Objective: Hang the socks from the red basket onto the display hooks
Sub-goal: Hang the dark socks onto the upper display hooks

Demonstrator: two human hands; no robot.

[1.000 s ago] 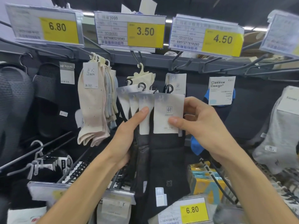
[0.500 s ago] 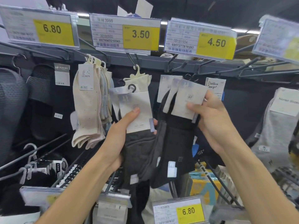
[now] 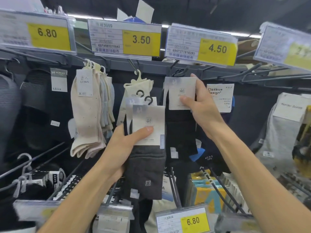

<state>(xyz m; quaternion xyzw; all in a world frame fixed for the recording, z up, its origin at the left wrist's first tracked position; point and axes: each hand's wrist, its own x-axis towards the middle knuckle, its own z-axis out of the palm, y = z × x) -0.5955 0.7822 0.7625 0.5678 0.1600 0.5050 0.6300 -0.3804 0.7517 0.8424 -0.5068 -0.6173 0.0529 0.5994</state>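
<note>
My left hand (image 3: 124,148) grips a bundle of dark grey socks (image 3: 148,172) by their white card labels, thumb pressed on the front card; small black hanger hooks stick up from the cards. My right hand (image 3: 200,108) holds up black socks (image 3: 180,132) by their white card, with the black hanger tops right at the display hook (image 3: 175,68) below the 4.50 price tag (image 3: 217,49). Whether the hangers sit on the hook is unclear. The red basket is out of view.
Cream socks (image 3: 87,118) hang left, one cream pair (image 3: 134,88) under the 3.50 tag (image 3: 141,40). A Classics Design sock pack (image 3: 220,96) hangs behind my right hand, grey socks (image 3: 282,132) far right. Black slippers hang far left. Bare hook rods jut out lower left and upper right.
My right hand split the black socks off from the bundle and raised them to the hook under the 4.50 tag. My left hand kept the remaining grey socks, lower and slightly left.
</note>
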